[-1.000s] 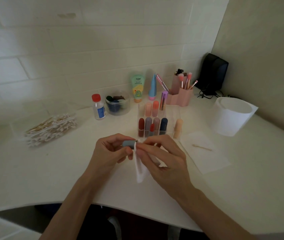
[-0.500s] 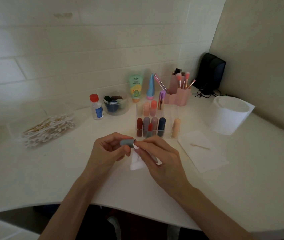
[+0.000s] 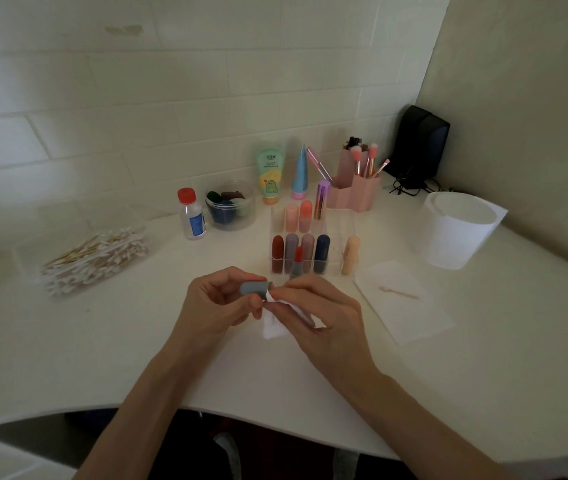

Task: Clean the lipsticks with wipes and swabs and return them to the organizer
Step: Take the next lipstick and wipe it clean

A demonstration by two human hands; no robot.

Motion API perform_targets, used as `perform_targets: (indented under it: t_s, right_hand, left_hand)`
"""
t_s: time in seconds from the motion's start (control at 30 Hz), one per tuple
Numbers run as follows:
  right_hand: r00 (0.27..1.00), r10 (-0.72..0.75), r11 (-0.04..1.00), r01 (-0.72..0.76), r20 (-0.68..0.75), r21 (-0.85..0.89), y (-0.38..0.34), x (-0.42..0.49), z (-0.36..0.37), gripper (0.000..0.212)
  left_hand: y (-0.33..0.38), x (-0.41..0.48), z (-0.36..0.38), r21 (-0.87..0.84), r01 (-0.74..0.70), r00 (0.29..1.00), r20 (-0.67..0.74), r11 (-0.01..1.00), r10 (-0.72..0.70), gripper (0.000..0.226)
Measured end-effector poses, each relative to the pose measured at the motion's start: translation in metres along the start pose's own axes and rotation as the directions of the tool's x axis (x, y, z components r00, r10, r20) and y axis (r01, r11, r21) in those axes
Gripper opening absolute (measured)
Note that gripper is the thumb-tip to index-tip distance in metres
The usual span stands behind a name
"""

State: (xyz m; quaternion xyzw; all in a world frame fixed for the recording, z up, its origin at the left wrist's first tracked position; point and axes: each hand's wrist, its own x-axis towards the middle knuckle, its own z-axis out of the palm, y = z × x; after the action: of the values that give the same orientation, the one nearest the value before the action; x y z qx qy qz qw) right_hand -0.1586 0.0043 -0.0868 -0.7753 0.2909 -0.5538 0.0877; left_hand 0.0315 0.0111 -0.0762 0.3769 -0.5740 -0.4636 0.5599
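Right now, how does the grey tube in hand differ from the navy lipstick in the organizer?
The grey tube lies sideways in the left hand; the navy lipstick stands upright in the organizer. The right hand pinches a wipe against the grey tube; the navy lipstick is untouched. Both look matte.

You've got four front-row lipsticks (image 3: 277, 252) standing in the organizer (image 3: 338, 233), three back-row lipsticks (image 3: 305, 214) behind, one open red lipstick (image 3: 298, 261) at the front, one peach lipstick (image 3: 350, 254) at its right end. One grey cap (image 3: 254, 288). Two tubes (image 3: 269, 174), one red-capped bottle (image 3: 190, 216), one clear tub (image 3: 230, 209). Two wipes (image 3: 410, 317) out, one used swab (image 3: 398, 292), one roll (image 3: 455, 233). The swab heap (image 3: 95, 258): too many to count.
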Motion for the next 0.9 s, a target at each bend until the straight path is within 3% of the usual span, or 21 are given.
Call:
perform_targets:
  t_s: [0.07, 0.2, 0.4, 0.63, 0.8, 0.9]
  right_hand:
    - [1.0, 0.016, 1.0, -0.016, 0.004, 0.008, 0.0, 0.0, 0.001, 0.024]
    - [1.0, -0.005, 0.999, 0.005, -0.004, -0.033, 0.0, 0.001, -0.003, 0.022]
    - [1.0, 0.001, 0.998, 0.0, 0.012, -0.064, 0.001, 0.0, 0.0, 0.025]
    - [0.987, 0.16, 0.986, -0.161, 0.031, 0.05, -0.004, 0.004, -0.002, 0.018]
    - [0.992, 0.122, 0.992, -0.122, 0.008, -0.01, -0.003, 0.006, -0.007, 0.021]
    - [0.996, 0.092, 0.995, -0.091, 0.012, -0.028, 0.002, 0.003, 0.0, 0.015]
  left_hand:
    - [0.0, 0.0, 0.002, 0.002, -0.006, 1.0, 0.008, 1.0, 0.006, 0.015]
    - [-0.002, -0.001, 0.004, -0.012, 0.139, 0.99, 0.019, 0.99, -0.139, 0.066]
    - [0.001, -0.003, 0.005, 0.038, 0.091, 0.996, -0.011, 0.995, -0.091, 0.028]
    - [0.005, -0.004, 0.006, 0.061, -0.036, 0.999, -0.011, 0.997, 0.037, 0.029]
    - [0.005, -0.005, 0.01, 0.069, 0.071, 0.997, 0.024, 0.995, -0.073, 0.031]
    - [0.003, -0.004, 0.01, 0.022, 0.132, 0.991, 0.012, 0.991, -0.133, 0.044]
